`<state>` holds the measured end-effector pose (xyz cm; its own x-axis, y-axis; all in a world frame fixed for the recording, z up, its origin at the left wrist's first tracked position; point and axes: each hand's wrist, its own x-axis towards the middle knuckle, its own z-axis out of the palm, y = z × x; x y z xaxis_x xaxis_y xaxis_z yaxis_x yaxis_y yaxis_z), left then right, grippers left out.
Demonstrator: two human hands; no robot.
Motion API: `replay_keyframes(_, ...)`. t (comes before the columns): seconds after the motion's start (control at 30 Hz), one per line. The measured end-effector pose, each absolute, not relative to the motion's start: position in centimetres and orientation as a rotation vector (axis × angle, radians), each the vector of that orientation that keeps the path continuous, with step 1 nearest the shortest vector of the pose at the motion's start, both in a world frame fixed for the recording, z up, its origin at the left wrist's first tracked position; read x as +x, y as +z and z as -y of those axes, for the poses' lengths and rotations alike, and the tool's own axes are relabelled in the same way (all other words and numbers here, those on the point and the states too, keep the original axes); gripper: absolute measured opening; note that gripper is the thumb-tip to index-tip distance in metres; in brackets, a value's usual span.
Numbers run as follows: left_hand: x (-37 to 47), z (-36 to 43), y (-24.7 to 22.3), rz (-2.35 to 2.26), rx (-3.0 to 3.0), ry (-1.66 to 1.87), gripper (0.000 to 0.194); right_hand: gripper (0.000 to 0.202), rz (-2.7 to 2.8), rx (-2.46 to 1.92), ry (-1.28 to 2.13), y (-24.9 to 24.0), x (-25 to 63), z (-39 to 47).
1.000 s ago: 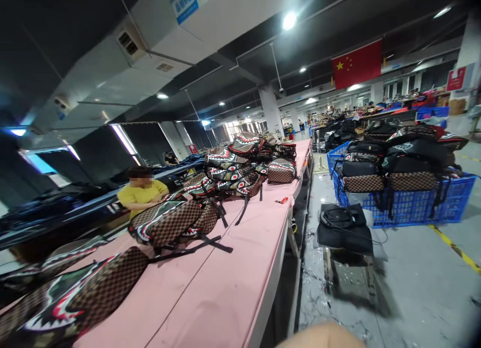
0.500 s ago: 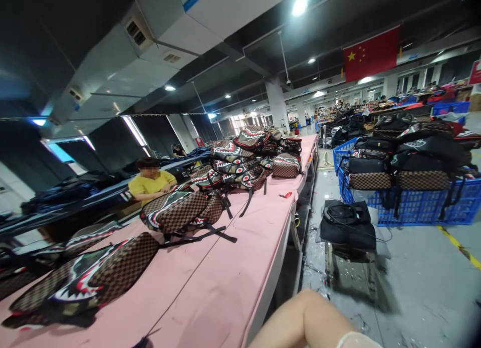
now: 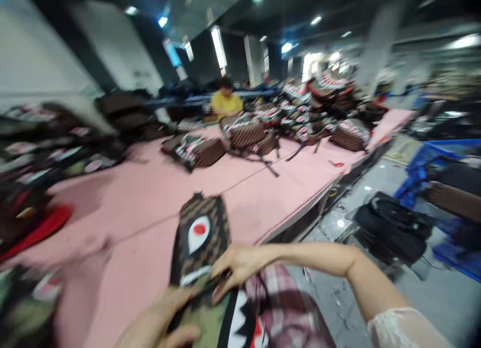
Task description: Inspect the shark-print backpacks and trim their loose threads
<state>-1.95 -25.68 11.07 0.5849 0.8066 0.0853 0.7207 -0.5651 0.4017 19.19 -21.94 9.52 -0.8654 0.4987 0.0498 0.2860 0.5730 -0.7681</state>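
Note:
A brown checked backpack [image 3: 205, 207] with a camouflage panel, a printed eye and shark teeth lies at the table's near edge, close against my body. My right hand [image 3: 242, 265] reaches across it from the right, thumb and fingers closed on the camouflage fabric near the middle. From the lower left, my left hand [image 3: 161, 318] grips the same panel, blurred by motion. The two hands are a short way apart. The backpack's lower end runs out of the picture.
More patterned backpacks pile up along the pink table [image 3: 150, 187] and at its left side. A person in yellow [image 3: 227, 103] sits across it. Right of the table are a stool with a black bag [image 3: 393, 225] and a blue crate [image 3: 424, 160].
The view has swung left and down. Both hands now show on a backpack close to me; before, only a bent arm was visible at the bottom.

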Motion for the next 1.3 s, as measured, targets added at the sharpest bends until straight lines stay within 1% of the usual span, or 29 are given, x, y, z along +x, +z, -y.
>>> replay_keyframes(0.07, -3.1, 27.3, 10.3, -1.349, 2.340, 0.328, 0.039, 0.033, 2.601, -0.511, 1.139, 9.9, 19.3, 21.5)
replay_keyframes(0.1, -3.3, 27.7, 10.1, -1.371, 2.310, 0.296, 0.042, 0.034, 2.640, -0.475, 1.111, 10.3, 19.4, 21.3)
replay_keyframes(0.13, -3.2, 28.0, 10.0, -1.442, 2.296, 0.297, 0.041, 0.031, 2.687, -0.434, 1.085, 10.6, 19.6, 21.1)
replay_keyframes(0.23, -1.8, 28.9, 9.6, -1.692, 2.301, 0.387, 0.028, 0.019, 2.803, -0.420, 0.840, 10.8, 20.1, 21.9)
replay_keyframes(0.33, 0.0, 30.9, 8.1, -1.799, 2.384, 0.644, 0.014, 0.004, 2.877, -0.521, 0.355, 9.5, 20.4, 23.9)
replay_keyframes(0.4, 0.5, 32.4, 6.6, -1.782, 2.489, 0.818, 0.009, 0.013, 2.857, -0.478, 0.036, 8.1, 20.5, 25.2)
replay_keyframes(0.43, 0.6, 33.1, 5.7, -1.755, 2.543, 0.878, 0.012, 0.018, 2.821, -0.425, -0.078, 7.4, 20.5, 25.8)
replay_keyframes(0.5, 0.3, 34.1, 4.3, -1.696, 2.613, 0.969, 0.017, 0.023, 2.726, -0.310, -0.199, 6.2, 20.3, 26.5)
replay_keyframes(0.63, -0.8, 35.2, 2.6, -1.576, 2.660, 0.990, 0.021, 0.021, 2.623, -0.192, -0.230, 4.7, 20.0, 26.9)
replay_keyframes(0.83, -1.9, 35.3, 3.0, -1.475, 2.639, 0.958, 0.024, 0.014, 2.620, -0.218, -0.187, 4.0, 19.7, 27.1)
replay_keyframes(0.97, -2.6, 35.2, 3.8, -1.341, 2.605, 0.955, 0.019, 0.018, 2.645, -0.247, -0.159, 4.3, 19.6, 27.2)
replay_keyframes(1.17, -3.2, 35.0, 4.7, -1.277, 2.513, 0.829, 0.021, 0.020, 2.787, -0.275, -0.089, 5.3, 19.4, 27.4)
replay_keyframes(1.3, -3.1, 34.7, 5.1, -1.265, 2.428, 0.821, 0.019, 0.028, 2.793, -0.289, -0.022, 6.0, 19.2, 27.2)
